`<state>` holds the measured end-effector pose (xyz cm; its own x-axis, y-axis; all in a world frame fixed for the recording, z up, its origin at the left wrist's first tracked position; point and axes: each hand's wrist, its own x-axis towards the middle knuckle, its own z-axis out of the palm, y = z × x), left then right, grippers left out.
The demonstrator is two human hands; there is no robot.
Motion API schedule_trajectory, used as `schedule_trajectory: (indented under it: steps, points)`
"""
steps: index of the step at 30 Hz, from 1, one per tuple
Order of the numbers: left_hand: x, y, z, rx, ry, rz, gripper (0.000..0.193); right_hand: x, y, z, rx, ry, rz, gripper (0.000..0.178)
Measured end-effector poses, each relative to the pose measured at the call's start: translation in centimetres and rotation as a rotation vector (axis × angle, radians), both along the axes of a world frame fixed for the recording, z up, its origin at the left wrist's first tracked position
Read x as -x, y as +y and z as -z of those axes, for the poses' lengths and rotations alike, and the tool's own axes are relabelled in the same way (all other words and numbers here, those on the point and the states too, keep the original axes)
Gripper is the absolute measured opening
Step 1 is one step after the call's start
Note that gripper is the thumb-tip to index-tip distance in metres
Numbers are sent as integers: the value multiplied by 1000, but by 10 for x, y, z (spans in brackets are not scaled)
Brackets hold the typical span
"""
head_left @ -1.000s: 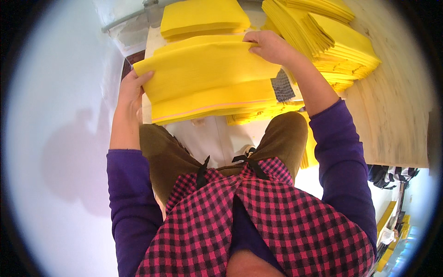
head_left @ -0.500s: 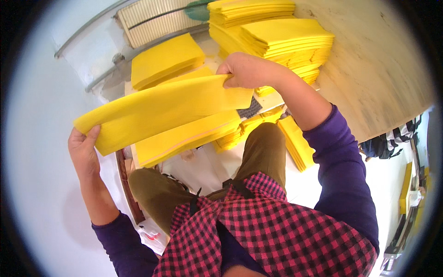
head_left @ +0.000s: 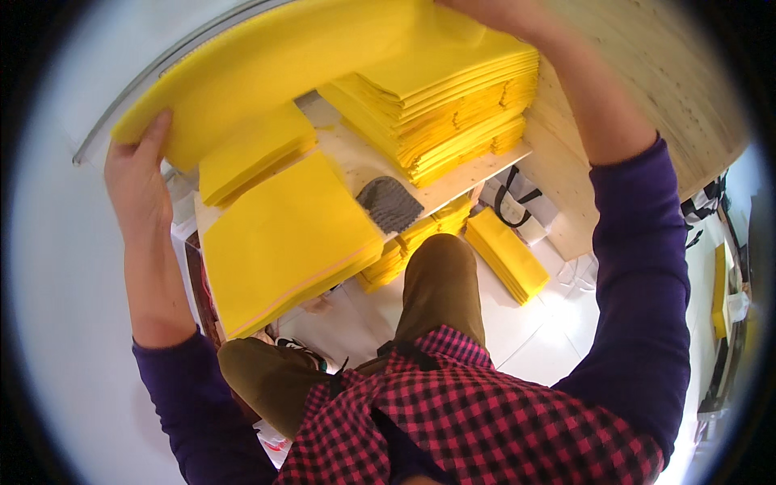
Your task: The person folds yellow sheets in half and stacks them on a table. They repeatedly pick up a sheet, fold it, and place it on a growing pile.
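A long folded piece of yellow fabric (head_left: 275,69) is stretched in the air between my two hands, above the far part of the work surface. My left hand (head_left: 139,182) pinches its left end, thumb on the near face. At the top edge of the view, my right hand (head_left: 509,14) grips the right end; its fingers are partly cut off. Below the held piece lie a near stack of yellow fabric (head_left: 283,234) and a smaller yellow stack (head_left: 259,153) behind it. A tall stack of folded yellow fabric (head_left: 465,101) stands to the right, partly covered by the held piece.
A dark grey ribbed pad (head_left: 390,204) lies beside the near stack. Under the table's edge (head_left: 485,170) are more yellow bundles (head_left: 508,255) and a white bag with black handles (head_left: 517,206). A large wooden panel (head_left: 655,73) stands at the right.
Both hands have carried the yellow fabric up and away from me, toward the far side. The near stack and the grey pad are now more uncovered. The view has shifted too.
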<state>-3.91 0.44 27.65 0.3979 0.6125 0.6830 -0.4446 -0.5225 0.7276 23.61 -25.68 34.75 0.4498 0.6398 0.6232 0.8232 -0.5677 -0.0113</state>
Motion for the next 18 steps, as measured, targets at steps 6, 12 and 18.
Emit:
schedule_trajectory:
  steps: [6, 12, 18]
  points:
    - [-108, -21, -6, -82, -61, 11, 21, -98, -17, -14, -93, -149, -58, 17]
    - [-193, -47, 52, -550, -38, 45, 34, -182, -52, 58, -145, -389, 207, 19]
    - [-224, -62, 115, -517, 113, 208, 40, -219, -76, 147, -184, -184, 108, 25]
